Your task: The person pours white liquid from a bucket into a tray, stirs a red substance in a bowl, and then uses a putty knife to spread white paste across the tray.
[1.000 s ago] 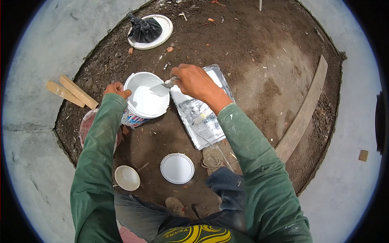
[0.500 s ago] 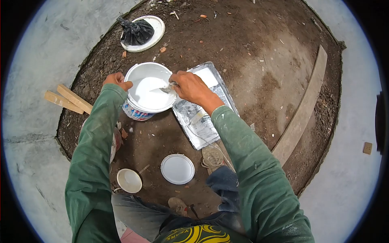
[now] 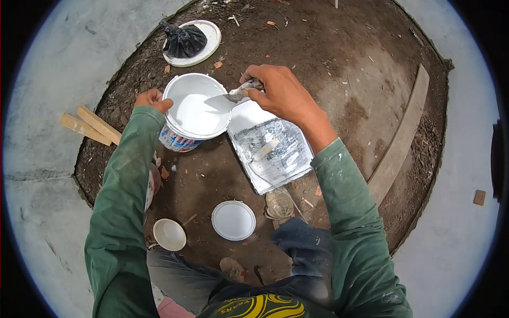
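Note:
My left hand (image 3: 152, 100) grips the near-left rim of a white paint bucket (image 3: 180, 142), thumb along the edge. White paint (image 3: 199, 117) lies inside it. My right hand (image 3: 286, 95) is closed around the handle of a putty knife (image 3: 221, 102), whose metal blade points left over the bucket's right rim, above the paint. Just right of the bucket, partly under my right hand, a paint tray (image 3: 289, 161) is smeared with white. A pale-ended tool (image 3: 266, 149) with a thin wire-like handle lies in the tray.
A white lid (image 3: 233, 220) and a small tub (image 3: 169, 235) lie near my feet. Wood offcuts (image 3: 87, 127) rest at left, and a long plank (image 3: 397, 138) stretches along the right. Beyond the bucket, a black bag (image 3: 184, 42) sits on another lid (image 3: 209, 50).
My right hand has moved up and to the right, lifting the putty knife from down in the bucket to its right rim. My left hand stays on the rim.

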Demonstrator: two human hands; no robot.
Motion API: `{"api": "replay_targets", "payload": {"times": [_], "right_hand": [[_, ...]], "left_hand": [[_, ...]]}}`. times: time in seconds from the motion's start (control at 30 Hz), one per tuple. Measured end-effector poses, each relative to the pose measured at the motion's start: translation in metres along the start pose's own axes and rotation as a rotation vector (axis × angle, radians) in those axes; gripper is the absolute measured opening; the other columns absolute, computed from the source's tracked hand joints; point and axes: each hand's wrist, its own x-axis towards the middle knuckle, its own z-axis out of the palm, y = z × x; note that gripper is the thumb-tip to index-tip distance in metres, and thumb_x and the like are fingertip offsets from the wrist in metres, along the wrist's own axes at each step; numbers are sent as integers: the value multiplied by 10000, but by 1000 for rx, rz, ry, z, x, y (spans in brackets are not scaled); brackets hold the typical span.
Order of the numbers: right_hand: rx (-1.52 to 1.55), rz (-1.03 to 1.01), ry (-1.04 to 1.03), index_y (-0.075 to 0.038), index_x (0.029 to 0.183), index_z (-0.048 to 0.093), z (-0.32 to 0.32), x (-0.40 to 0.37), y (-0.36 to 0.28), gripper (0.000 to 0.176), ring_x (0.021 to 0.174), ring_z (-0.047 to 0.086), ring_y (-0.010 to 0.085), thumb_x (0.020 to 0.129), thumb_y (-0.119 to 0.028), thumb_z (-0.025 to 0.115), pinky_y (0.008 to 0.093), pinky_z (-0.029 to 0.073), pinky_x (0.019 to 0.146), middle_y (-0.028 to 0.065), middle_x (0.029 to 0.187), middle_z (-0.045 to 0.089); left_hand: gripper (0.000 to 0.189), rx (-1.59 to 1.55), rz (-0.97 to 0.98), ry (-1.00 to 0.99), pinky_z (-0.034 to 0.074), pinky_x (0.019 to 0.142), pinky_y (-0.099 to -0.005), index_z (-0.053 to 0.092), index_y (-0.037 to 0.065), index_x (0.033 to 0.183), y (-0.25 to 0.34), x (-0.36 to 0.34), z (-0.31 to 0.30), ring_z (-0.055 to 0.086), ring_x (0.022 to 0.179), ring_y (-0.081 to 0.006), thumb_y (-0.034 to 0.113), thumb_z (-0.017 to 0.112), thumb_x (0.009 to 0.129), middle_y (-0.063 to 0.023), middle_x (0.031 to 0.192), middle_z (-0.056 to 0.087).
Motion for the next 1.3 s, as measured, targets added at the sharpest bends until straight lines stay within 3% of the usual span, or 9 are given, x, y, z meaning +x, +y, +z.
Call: {"api": "replay_targets", "payload": {"times": [0.43,0.53,0.6,0.73,0.83,0.97,1.17,1.23,1.3], "right_hand": [[-178,144,-304,-86,1100,540,42,-20,14,311,887,662,435,851,-184,698,550,495,737,229,865,688],[-65,159,-229,-89,1078,585,67,-26,24,340,836,679,398,829,-260,743,504,511,721,213,825,685],[270,411,-64,-60,1004,654,86,-38,26,391,760,681,304,767,-330,809,435,513,700,163,781,686],[481,826,172,16,865,699,121,-51,30,423,771,681,268,683,-342,832,381,534,751,158,836,719],[633,995,388,9,856,702,142,-57,22,396,744,679,272,687,-329,820,382,535,748,159,813,718],[457,980,528,21,871,669,169,-63,-5,403,814,698,385,706,-334,768,447,531,789,217,849,716],[501,1151,733,43,893,621,183,-56,-48,416,852,666,433,731,-325,726,490,504,809,259,867,686],[599,1268,750,37,932,622,204,-59,-39,361,755,650,253,781,-277,718,380,538,662,156,836,671],[835,1305,739,18,1041,606,206,-63,-40,380,795,666,254,809,-265,710,361,559,613,131,921,665]], "left_hand": [[251,105,-96,48,415,582,-303,505,58,664,-18,-13,10,452,587,-118,132,745,667,-16,617,518],[248,127,-121,10,419,586,-298,509,62,662,-23,-10,7,457,589,-113,129,748,669,-10,617,514],[243,109,-96,-1,420,585,-297,512,63,660,-32,-11,7,462,590,-112,129,746,674,-9,618,516],[230,68,-98,-13,430,589,-297,523,62,665,-21,-21,10,482,597,-113,128,742,684,-15,626,531],[225,112,-98,57,435,591,-308,536,59,678,-17,-27,16,487,596,-119,132,748,686,-23,631,542],[202,94,-73,85,381,552,-311,517,56,666,-29,-27,23,433,594,-111,80,717,689,6,635,496],[243,120,-158,102,455,618,-327,567,40,710,-30,-30,21,504,619,-132,166,774,685,-46,650,570],[239,115,-139,99,451,610,-325,562,43,705,-23,-36,22,500,610,-132,162,769,686,-42,640,564],[235,115,-122,101,447,602,-324,558,46,700,-22,-36,25,495,602,-133,158,764,686,-37,630,557]]}}
